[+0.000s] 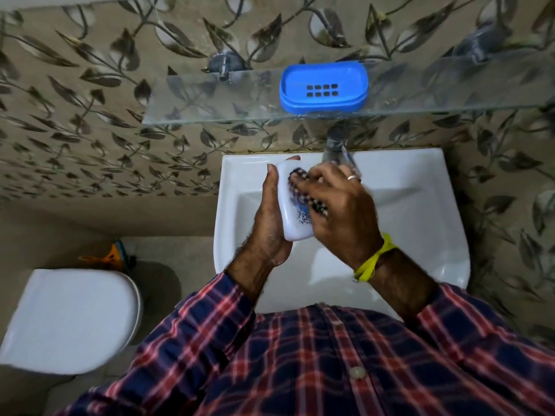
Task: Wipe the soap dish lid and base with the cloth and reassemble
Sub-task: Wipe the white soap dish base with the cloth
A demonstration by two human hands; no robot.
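Two hands work over a white basin, beneath a tap. Left hand cradles the white soap dish lid on edge, thumb at its upper end and fingers curled round the far side, so that its printed face turns toward the right hand. That hand's fingers are bunched closed on a dark patterned cloth, pressed against the lid's face. Blue soap dish base stands apart, open side up with its drain slots showing, on a glass shelf fixed to the leaf-patterned wall above the basin. Step in hand, as judged: wiping the lid; the base appears not yet taken up. Next move calls for finishing the lid's surfaces, then freeing a hand to reach up for the base without dropping the lid into the basin, wiping the base, and finally seating lid on base.
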